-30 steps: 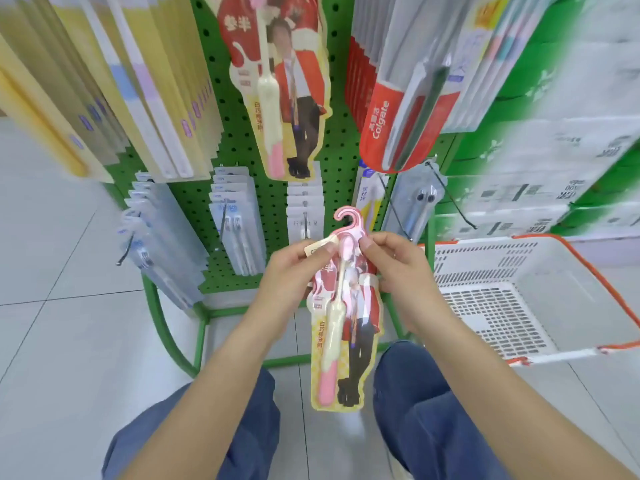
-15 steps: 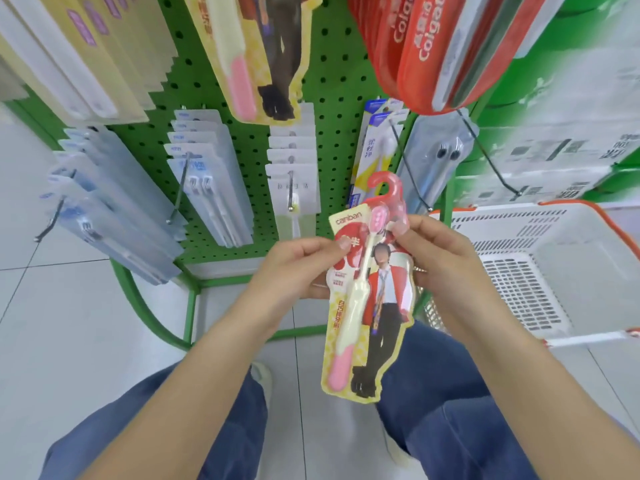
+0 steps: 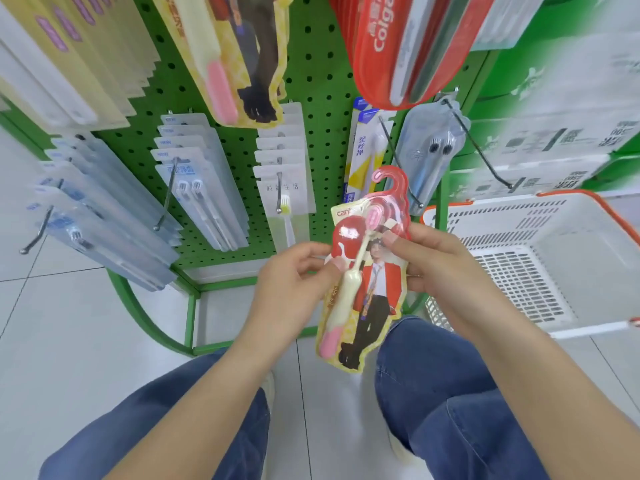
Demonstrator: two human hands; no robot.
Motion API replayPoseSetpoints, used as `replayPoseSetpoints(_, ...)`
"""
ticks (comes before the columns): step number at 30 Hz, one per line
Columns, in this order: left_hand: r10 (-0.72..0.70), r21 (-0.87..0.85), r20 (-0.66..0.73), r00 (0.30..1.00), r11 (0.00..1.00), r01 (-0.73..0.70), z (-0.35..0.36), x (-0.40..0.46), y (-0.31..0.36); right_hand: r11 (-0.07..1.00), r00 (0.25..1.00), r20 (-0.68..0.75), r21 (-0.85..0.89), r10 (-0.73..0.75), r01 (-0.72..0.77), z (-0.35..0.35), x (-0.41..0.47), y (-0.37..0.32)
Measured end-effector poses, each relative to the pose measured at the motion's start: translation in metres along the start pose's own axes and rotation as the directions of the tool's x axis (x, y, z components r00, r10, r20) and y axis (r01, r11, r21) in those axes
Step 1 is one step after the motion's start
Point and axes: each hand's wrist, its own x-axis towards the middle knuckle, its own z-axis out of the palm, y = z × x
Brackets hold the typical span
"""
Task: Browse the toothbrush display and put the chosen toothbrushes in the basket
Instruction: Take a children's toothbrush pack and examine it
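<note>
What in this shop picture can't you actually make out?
- Head view, red packs: cut off by the top edge, so only part of the brand name shows.
- White cartons: print blurred, unreadable.
- Basket: far side runs off the right edge.
- Toothbrush pack: the left hand and right hand cover its side edges.

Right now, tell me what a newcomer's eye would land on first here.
First, the toothbrush pack with its pink hook, held up at centre frame, the left hand and right hand each pinching a side. Behind it stands the green pegboard hung with more packs, red Colgate packs at the top. To the right sits the white basket with an orange rim.
</note>
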Motion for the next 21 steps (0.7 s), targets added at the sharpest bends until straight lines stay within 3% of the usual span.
replayPoseSetpoints(5,0.22,0.304,-0.082,0.972,0.934,-0.186,0.007,-0.01,-0.008,0.999,0.999,0.029,0.008,0.041,-0.042,0.007,0.004,0.004)
replayPoseSetpoints(9,0.487,0.605,0.006,0.873,0.694,-0.391,0.018,-0.016,-0.016,0.995,0.997,0.009,0.075,0.071,-0.072,0.01,0.006,0.004)
replayPoseSetpoints(15,0.354,0.787,0.203,0.913,0.495,-0.367,0.036,-0.029,-0.042,0.986,0.993,0.005,0.125,0.114,-0.114,0.01,0.009,0.005)
replayPoseSetpoints(21,0.277,0.693,0.293,0.915,0.598,-0.403,0.031,-0.031,-0.039,0.982,0.993,-0.012,0.15,0.12,-0.117,0.012,0.012,0.005)
